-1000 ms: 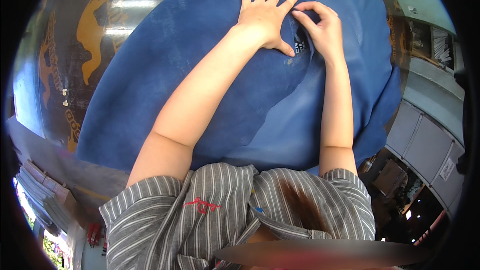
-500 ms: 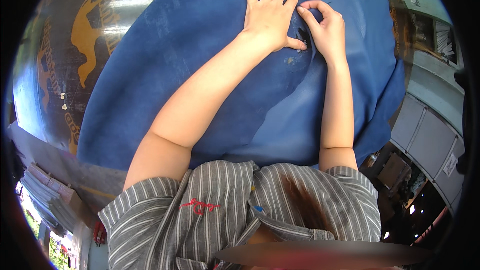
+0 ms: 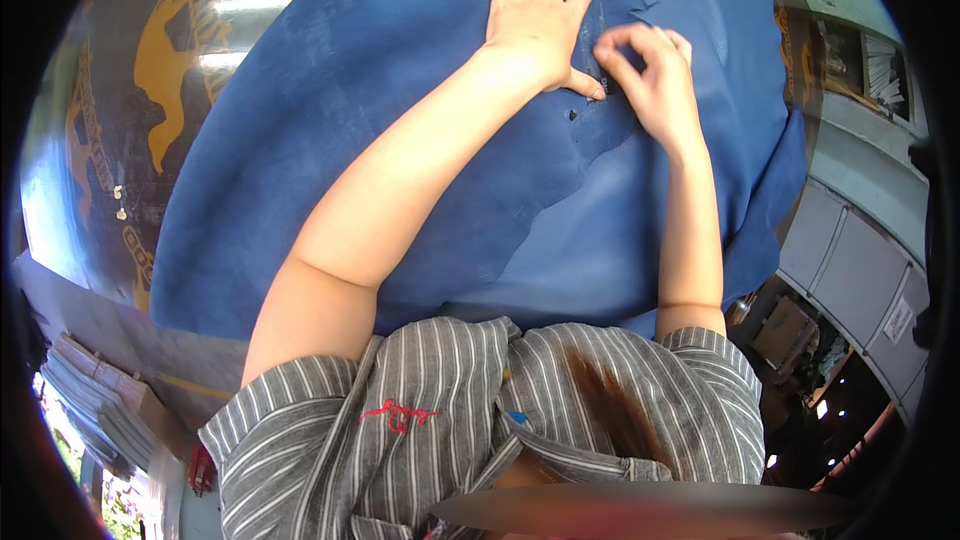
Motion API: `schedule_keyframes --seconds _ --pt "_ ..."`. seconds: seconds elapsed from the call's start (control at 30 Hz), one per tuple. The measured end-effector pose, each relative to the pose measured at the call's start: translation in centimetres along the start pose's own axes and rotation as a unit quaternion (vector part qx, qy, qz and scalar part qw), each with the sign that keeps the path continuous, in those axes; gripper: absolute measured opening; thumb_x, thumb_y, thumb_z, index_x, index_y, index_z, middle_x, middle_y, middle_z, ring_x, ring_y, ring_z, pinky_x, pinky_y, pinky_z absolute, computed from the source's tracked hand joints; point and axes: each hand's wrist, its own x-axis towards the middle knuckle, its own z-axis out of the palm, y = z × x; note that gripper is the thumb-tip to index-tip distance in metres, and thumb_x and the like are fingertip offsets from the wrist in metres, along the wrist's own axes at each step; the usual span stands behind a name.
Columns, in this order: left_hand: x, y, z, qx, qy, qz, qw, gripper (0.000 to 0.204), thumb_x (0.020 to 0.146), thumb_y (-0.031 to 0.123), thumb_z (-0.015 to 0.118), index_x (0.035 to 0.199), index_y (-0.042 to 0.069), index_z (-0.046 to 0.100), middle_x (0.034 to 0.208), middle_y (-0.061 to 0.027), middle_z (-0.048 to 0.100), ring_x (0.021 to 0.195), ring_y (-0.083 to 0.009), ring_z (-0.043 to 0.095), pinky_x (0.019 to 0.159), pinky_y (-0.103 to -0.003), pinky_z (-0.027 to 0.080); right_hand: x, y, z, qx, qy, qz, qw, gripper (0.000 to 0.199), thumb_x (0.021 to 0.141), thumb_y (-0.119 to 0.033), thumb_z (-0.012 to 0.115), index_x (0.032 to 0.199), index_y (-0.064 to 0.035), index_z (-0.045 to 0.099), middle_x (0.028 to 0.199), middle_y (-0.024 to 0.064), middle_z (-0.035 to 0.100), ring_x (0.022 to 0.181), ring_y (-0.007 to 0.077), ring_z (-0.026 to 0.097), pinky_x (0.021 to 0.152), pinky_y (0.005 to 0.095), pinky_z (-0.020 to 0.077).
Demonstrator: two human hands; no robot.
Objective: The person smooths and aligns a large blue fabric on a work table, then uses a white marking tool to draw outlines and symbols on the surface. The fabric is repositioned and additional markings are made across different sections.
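Head view: a person in a striped shirt (image 3: 450, 420) leaned over blue fabric (image 3: 350, 140).
Left hand (image 3: 535, 15): lay open and flat, fingers spread, pressing the fabric's darker upper layer.
Right hand (image 3: 655, 75): curled just beside the left thumb, fingertips pinching at that layer's cut edge (image 3: 600, 70).
Fabric: covered most of the dark tabletop (image 3: 130, 90) with yellow markings.
Open room: bare tabletop lay left of the fabric; its right edge hung near grey cabinets (image 3: 850, 250).

Blue cloth (image 3: 400, 140) open left of the left hand (image 3: 535, 15), right hand (image 3: 655, 80) crowding its thumb side
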Motion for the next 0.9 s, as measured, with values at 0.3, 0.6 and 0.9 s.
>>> schedule_keyframes --seconds 0.3,0.6,0.9 --pt "-0.1 -0.7 0.7 -0.014 0.09 0.001 0.996 0.126 0.058 0.068 0.083 0.157 0.009 0.032 0.165 -0.0219 0.021 0.154 -0.0425 0.011 0.117 -0.072 0.006 4.6 0.5 1.4 -0.011 0.084 0.035 0.996 0.013 0.092 -0.026 0.07 0.094 -0.013 0.072 0.092 0.0006 0.071 0.094 0.0184 0.063 0.103 0.0393 0.0327" --pt "0.4 -0.4 -0.1 0.014 0.02 -0.005 1.0 0.129 0.058 0.069 0.083 0.159 0.01 0.029 0.166 -0.0228 0.018 0.155 -0.0426 0.008 0.116 -0.073 0.006 2.7 -0.6 0.2 -0.068 0.039 0.018 0.997 0.012 0.093 -0.023 0.069 0.093 -0.011 0.07 0.091 -0.0006 0.07 0.091 0.0183 0.062 0.103 0.0407 0.0313" --pt "-0.7 -0.8 -0.6 -0.006 0.053 0.03 0.998 0.128 0.056 0.068 0.084 0.157 0.01 0.032 0.165 -0.0234 0.02 0.154 -0.0445 0.009 0.116 -0.074 0.006 2.0 0.7 0.5 -0.016 -0.024 0.044 0.999 0.016 0.094 -0.028 0.07 0.097 -0.0123 0.071 0.092 -0.0027 0.07 0.089 0.0146 0.061 0.105 0.0395 0.0287"
